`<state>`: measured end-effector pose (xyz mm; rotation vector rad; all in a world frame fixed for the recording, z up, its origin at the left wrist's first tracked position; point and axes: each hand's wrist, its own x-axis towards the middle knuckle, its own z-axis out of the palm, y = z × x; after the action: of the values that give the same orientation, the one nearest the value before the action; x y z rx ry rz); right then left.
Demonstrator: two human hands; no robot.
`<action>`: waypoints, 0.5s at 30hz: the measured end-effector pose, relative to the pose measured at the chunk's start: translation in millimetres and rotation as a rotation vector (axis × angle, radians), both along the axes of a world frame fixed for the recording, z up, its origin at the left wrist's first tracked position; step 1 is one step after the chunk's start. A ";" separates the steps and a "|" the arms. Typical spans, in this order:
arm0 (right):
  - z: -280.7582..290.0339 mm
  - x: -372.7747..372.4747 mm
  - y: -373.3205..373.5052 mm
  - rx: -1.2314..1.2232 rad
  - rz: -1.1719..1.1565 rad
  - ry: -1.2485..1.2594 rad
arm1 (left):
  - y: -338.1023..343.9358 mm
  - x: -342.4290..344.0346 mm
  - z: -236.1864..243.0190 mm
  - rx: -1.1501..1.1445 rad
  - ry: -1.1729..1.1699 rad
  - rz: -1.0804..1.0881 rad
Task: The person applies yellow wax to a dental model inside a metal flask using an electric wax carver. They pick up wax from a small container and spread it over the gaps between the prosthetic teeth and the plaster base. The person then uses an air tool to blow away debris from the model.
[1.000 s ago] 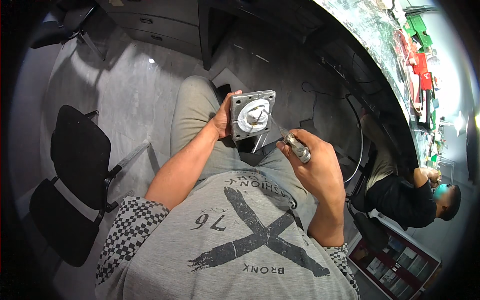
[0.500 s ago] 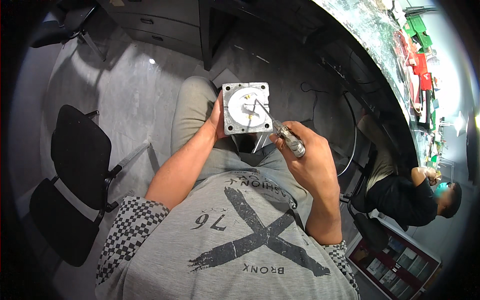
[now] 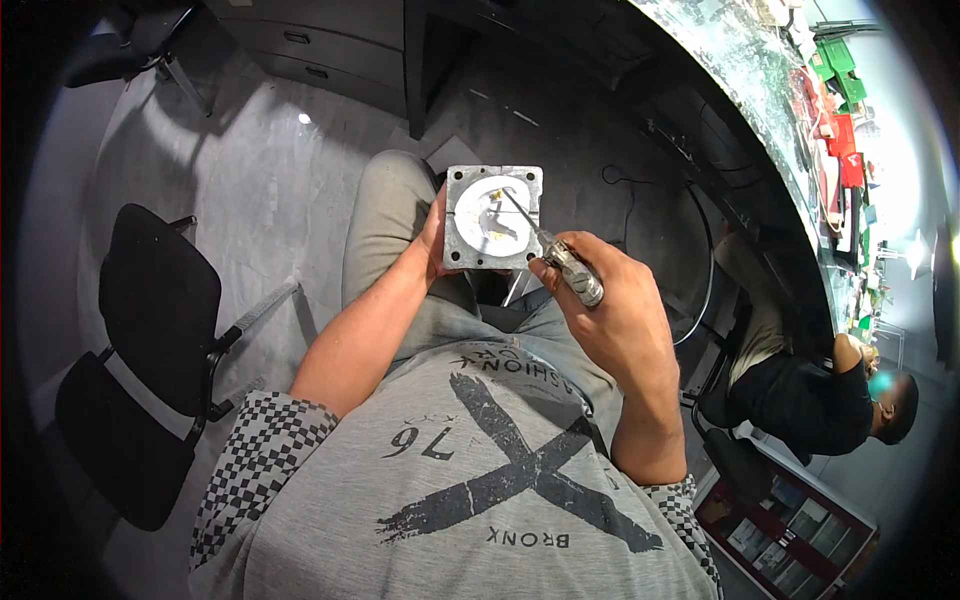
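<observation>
A square grey metal block (image 3: 460, 241) with holes at its corners is held over my lap. Its face carries a round white recess with small yellowish bits and a dark shape in it. My left hand (image 3: 436, 232) grips the block along its left side, most fingers hidden behind it. In my right hand (image 3: 612, 300) is a screwdriver (image 3: 572, 274) with a clear handle, fingers wrapped round it. The thin shaft slants up and left over the block, its tip at the upper part of the white recess. Whether the tip touches cannot be made out.
A black chair (image 3: 160, 270) stands on the left. A dark drawer cabinet (image 3: 310, 50) is ahead. On the right curves a workbench (image 3: 740, 70) carrying red and green items, with a cable (image 3: 708, 270) hanging below. A seated co-worker (image 3: 810, 400) is at the far right, near a glass-door cabinet (image 3: 790, 530).
The screwdriver tip has moved slightly up within the white recess, and my right hand has shifted a little left and up. The block stays almost in place.
</observation>
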<state>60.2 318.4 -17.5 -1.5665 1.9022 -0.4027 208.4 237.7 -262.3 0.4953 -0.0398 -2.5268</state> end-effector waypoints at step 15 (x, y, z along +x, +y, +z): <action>8.3 4.4 -5.3 0.140 0.078 -0.088 | 0.6 0.7 0.3 0.027 -0.009 -0.085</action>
<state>64.6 313.1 -9.2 -1.5015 1.7575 -0.2936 209.1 238.3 -262.1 0.5264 -0.0304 -2.6114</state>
